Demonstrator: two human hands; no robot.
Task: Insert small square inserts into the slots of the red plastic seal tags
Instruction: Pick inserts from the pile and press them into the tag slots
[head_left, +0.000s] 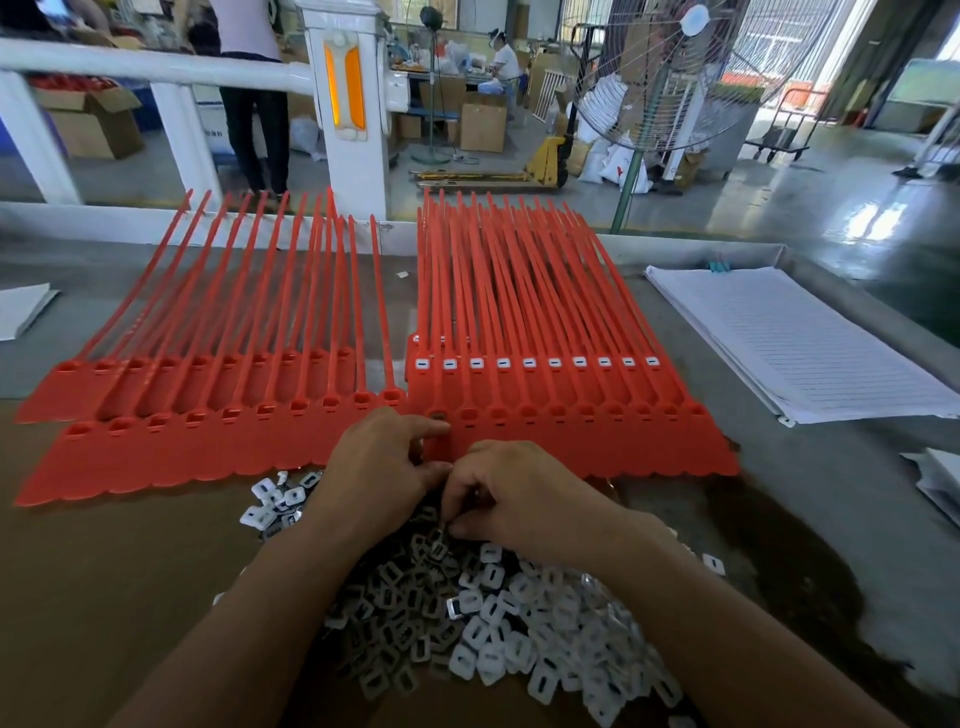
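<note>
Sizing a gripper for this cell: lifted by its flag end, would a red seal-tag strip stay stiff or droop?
Likely droops: the tails are long and thin, and those of the left strip curve and splay. Probably light, being thin plastic. The joined flags lie flat, so pushed it should slide, not tip.
</note>
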